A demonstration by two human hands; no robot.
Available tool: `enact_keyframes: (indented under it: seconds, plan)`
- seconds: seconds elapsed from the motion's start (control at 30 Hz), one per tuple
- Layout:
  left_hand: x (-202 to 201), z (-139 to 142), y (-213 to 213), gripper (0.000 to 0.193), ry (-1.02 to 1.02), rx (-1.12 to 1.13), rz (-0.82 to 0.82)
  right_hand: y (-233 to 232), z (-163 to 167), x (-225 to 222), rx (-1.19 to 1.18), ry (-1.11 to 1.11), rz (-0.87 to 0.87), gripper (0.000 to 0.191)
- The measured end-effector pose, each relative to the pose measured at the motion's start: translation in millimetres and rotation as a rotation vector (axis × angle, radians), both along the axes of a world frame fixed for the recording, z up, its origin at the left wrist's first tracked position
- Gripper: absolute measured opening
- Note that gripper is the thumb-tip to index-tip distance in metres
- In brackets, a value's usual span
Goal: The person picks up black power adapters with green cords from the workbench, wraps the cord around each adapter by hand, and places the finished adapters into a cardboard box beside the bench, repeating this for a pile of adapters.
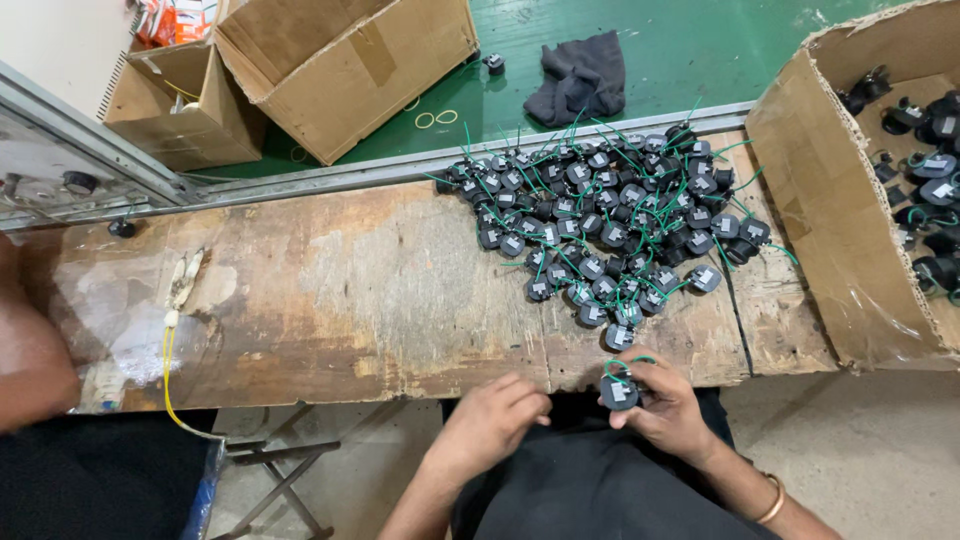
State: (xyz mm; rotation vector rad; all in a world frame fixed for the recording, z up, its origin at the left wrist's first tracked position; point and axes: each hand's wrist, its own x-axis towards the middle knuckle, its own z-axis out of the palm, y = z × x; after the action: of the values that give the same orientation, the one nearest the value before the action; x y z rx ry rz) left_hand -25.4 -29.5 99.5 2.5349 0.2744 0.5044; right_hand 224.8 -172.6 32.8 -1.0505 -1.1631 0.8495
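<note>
The right hand (665,405) gripped a round black part (619,392) with green wire; the left hand (495,415) curled loosely, holding nothing, near the worn wooden bench (350,300).

Black round parts (610,225) trailed green wires across a worn brown wooden bench (350,290); beyond lay a green mat (700,50), a dark grey cloth (580,75) and tan cardboard boxes (340,60).
</note>
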Motion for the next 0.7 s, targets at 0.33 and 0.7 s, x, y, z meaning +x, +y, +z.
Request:
enact_keyframes:
  seconds: [0.33, 0.7]
  plan:
    - [-108, 50, 56, 0.025, 1.001, -0.048, 1.08, 4, 10, -11, 0.159, 0.633, 0.071, 0.041]
    - [75, -11, 55, 0.04, -0.212, 0.098, 0.455, 10, 35, -17, 0.043, 0.268, 0.091, 0.036]
